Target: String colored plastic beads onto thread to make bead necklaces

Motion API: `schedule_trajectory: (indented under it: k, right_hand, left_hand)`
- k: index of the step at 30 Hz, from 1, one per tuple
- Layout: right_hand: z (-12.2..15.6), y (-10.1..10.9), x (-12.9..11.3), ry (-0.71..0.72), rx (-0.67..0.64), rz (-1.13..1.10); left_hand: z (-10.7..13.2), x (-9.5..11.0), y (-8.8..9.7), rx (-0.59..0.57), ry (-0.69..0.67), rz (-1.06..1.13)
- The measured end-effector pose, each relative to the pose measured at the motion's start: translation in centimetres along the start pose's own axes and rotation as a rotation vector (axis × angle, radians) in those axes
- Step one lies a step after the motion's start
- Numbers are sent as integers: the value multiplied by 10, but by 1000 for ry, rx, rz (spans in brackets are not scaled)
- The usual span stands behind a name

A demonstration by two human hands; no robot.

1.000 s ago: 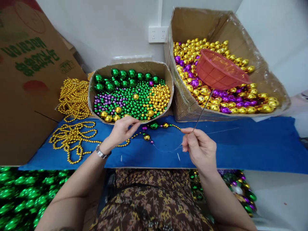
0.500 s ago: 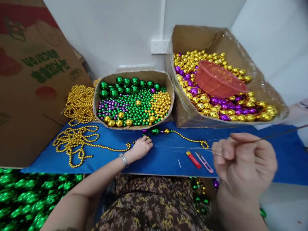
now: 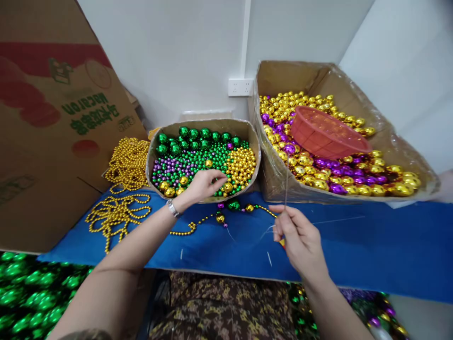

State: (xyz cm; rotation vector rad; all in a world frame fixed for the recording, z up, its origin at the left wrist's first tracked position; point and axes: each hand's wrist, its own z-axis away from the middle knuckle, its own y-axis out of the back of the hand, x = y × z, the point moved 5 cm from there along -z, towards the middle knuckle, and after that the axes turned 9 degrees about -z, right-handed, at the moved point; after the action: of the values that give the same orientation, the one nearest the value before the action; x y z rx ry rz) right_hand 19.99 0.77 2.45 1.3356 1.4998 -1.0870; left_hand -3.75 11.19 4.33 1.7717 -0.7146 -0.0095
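Observation:
My left hand [image 3: 205, 185] hovers over the near rim of the smaller bead box [image 3: 151, 163], beside its large gold beads. Its thumb and fingers are curled together, and what is between them, if anything, cannot be made out. In my right hand [image 3: 297, 233], above the blue cloth, a long thin needle [image 3: 286, 186] is pinched pointing upward, with pale thread [image 3: 267, 231] at the fingers. Between the hands lies a strand with a large green bead [image 3: 234, 205], a gold bead [image 3: 249, 208] and small purple ones. A short branch with a gold bead [image 3: 220, 218] hangs toward me.
Gold bead chains [image 3: 118, 215] lie on the blue cloth [image 3: 226, 255] at the left. A larger carton [image 3: 279, 186] at the right holds gold and purple beads and a red basket [image 3: 325, 137]. A tall carton [image 3: 53, 189] stands left. Green beads [image 3: 31, 297] fill the lower left.
My left hand has left the strand and risen to the bead box. My right hand has moved left and inward, turning the needle upright. The view has shifted, and my right hand now covers the scissors.

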Motion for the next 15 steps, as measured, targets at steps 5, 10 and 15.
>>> schedule_trajectory:
  k: [5,10,15]
  right_hand:
    - [-5,-3,15,-35,-68,133]
    - [-10,5,28,-46,-58,201]
    - [-23,-2,41,-73,-90,198]
  left_hand:
    - [-61,-61,-8,-56,206,-342]
    - [-76,-84,-14,-190,227,-380]
    - [-100,-109,-1,-20,323,-451]
